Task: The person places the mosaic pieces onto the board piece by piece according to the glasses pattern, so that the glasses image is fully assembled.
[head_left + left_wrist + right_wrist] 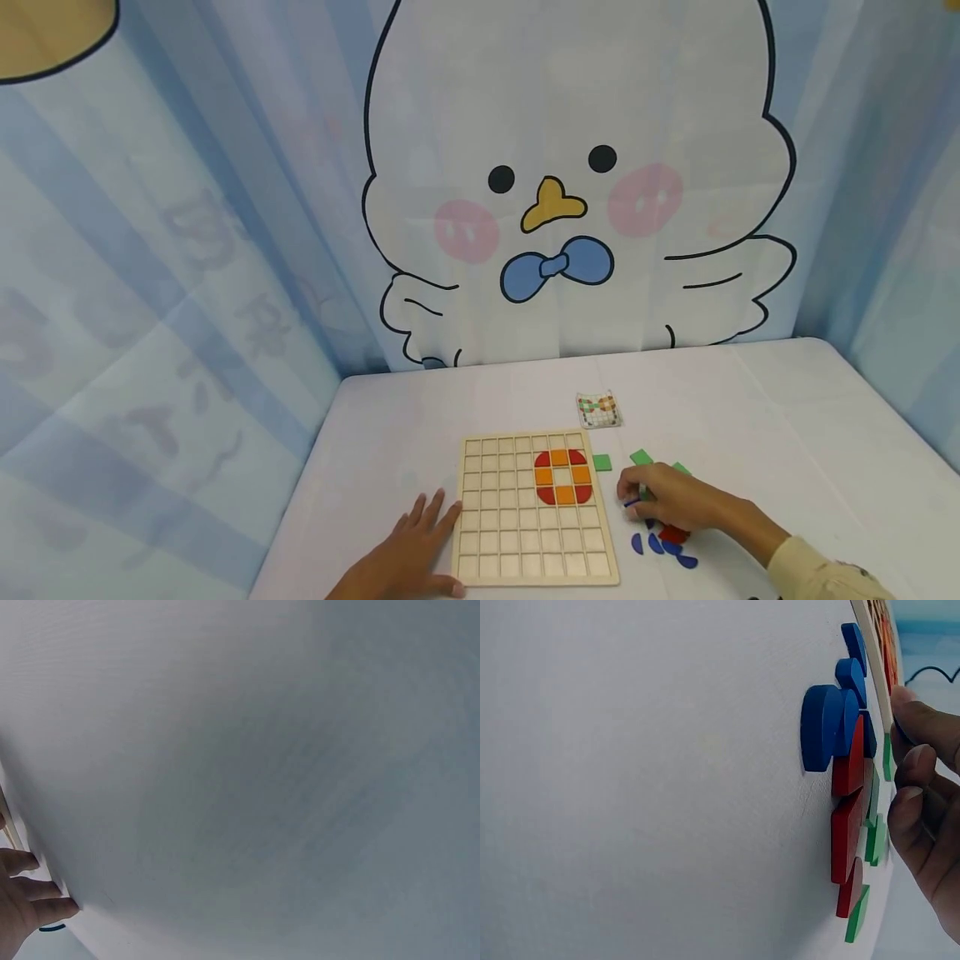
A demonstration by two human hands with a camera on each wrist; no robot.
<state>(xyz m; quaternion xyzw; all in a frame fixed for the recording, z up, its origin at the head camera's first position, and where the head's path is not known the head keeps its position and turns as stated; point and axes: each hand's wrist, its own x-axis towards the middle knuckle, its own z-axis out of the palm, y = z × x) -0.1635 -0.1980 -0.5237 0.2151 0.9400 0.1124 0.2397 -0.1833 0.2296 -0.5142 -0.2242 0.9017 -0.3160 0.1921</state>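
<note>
A wooden grid board (pixel 498 542) lies on the table, with red quarter-round pieces (pixel 545 495) and orange square pieces (pixel 564 495) forming a ring in its upper right. At the board's left edge, my left hand (pixel 408 550) rests with fingers spread, fingertips touching the frame. To the right of the board, my right hand (pixel 675 496) pinches a small blue piece (pixel 632 502) between thumb and fingers; its shape is mostly hidden. Beneath and beside that hand lie several blue rounded pieces (pixel 821 727), red pieces (pixel 846 836) and green pieces (pixel 876 840).
A small printed pattern card (pixel 599 410) lies behind the board. One green square (pixel 602 462) sits by the board's right edge. White cloth covers the table (pixel 405 408), and printed curtains (pixel 225 250) hang at the back and sides.
</note>
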